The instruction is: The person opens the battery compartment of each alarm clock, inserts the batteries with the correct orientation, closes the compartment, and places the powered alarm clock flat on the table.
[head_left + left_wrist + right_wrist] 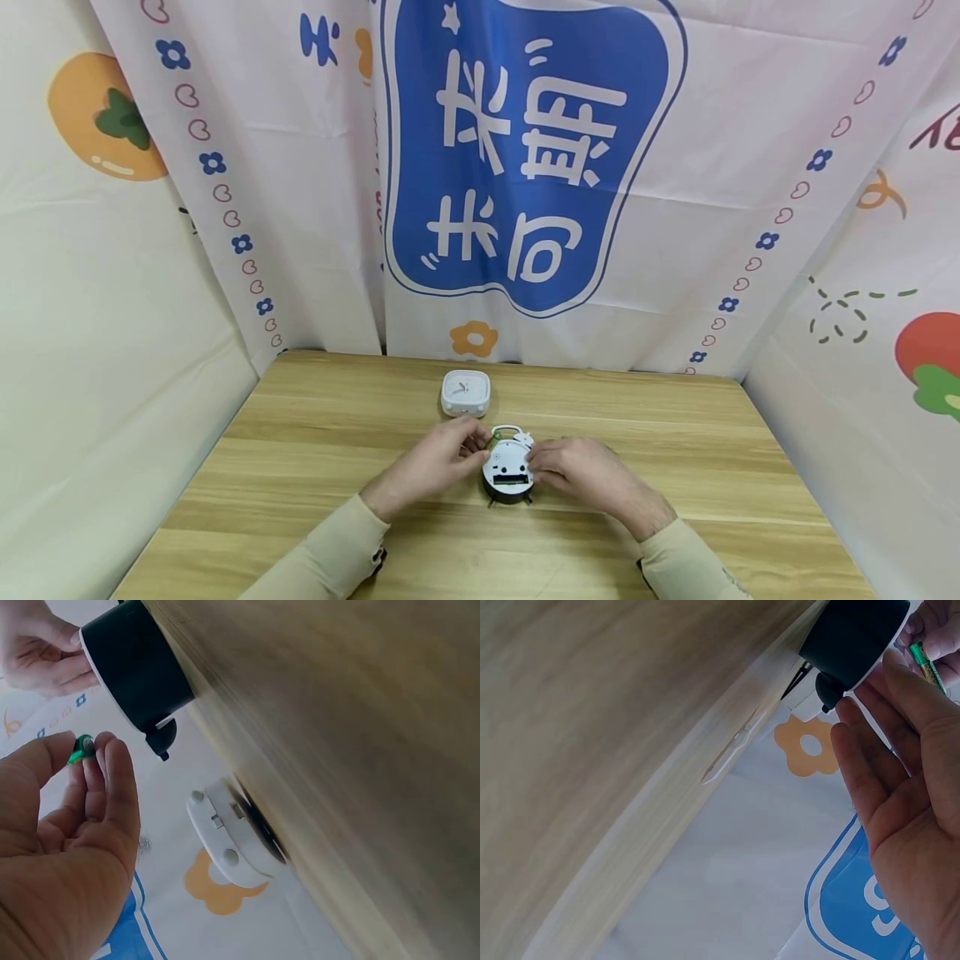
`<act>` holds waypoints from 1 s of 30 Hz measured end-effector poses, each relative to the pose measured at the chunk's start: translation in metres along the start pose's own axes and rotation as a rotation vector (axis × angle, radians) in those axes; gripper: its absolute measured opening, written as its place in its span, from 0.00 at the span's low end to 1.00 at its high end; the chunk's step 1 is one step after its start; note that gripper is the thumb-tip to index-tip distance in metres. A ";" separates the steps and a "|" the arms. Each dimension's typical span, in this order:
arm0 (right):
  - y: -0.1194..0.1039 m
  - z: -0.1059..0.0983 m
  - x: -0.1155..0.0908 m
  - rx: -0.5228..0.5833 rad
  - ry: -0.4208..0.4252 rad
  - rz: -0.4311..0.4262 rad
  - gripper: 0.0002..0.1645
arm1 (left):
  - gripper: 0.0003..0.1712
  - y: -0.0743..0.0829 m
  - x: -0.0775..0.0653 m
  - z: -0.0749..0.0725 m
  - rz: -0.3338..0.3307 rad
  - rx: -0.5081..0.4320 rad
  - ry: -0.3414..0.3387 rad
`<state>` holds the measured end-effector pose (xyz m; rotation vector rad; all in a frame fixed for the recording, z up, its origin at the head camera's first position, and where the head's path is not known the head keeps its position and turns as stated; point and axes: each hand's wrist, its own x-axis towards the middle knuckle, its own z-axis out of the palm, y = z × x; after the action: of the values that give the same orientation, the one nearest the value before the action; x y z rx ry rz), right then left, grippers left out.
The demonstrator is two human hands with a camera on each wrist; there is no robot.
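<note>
A round twin-bell alarm clock (510,457) stands on two short legs, its white back with a dark, uncovered battery slot facing me. In the wrist views its casing (139,664) looks black. At its upper left, my left hand (448,454) pinches a small green battery (928,667) between thumb and fingertips, just off the clock's back. On the other side, my right hand (583,473) touches the clock's rim with its fingertips. That hand's fingers are fairly straight in the right wrist view. The white handle shows at the clock's top.
Behind the clock stands a small white square clock (466,393). The wooden table (337,408) meets a printed white curtain (322,275) at the back. White cloth hangs at both sides.
</note>
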<state>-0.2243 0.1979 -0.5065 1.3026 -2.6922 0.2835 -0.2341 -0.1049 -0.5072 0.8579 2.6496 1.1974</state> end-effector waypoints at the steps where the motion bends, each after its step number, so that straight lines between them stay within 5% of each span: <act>1: 0.000 0.000 0.000 -0.001 0.000 0.000 0.10 | 0.10 0.000 0.000 0.000 0.011 0.009 -0.008; 10: 0.001 0.001 0.000 0.005 0.006 0.001 0.09 | 0.07 0.004 0.003 0.004 0.112 0.114 -0.056; 30: 0.001 0.001 -0.001 0.004 0.012 -0.002 0.09 | 0.05 0.012 0.009 0.014 0.116 0.162 -0.095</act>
<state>-0.2247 0.1989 -0.5077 1.3007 -2.6814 0.2955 -0.2316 -0.0848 -0.5068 1.0790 2.6804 0.9471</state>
